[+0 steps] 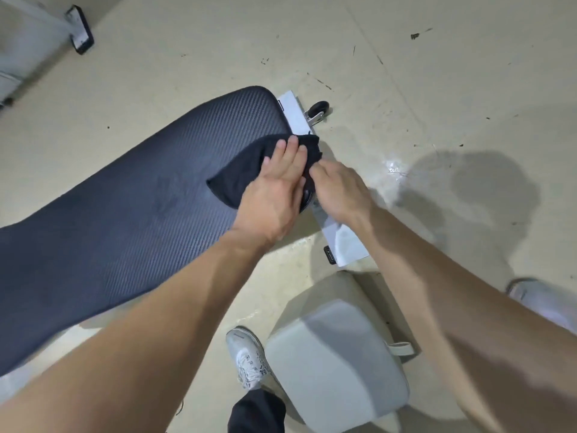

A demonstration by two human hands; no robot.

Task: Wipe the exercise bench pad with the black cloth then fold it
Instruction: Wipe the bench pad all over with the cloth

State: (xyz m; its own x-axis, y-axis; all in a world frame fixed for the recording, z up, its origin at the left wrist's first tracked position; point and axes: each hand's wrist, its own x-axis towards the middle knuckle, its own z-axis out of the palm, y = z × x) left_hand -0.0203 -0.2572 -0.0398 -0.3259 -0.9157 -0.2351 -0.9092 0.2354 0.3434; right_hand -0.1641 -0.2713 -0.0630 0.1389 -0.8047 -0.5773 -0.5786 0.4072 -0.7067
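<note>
- The exercise bench pad (118, 214), dark and ribbed, runs from eight o'clock toward centre.
- The black cloth (249, 170) lies bunched at the pad's one o'clock edge.
- The left hand (274, 189) presses flat on the cloth; the right hand (338, 192) pinches its corner.
- Risk: cloth overhanging the edge could slide to the floor (406, 73) mid-fold.

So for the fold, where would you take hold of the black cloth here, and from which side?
Probably by the far corner near the pad's rounded end, coming from the right. The black cloth lies bunched on the bench pad edge, with the left hand flat on top pinning it, while the right hand already meets its right edge. That corner sticks out free.
</note>
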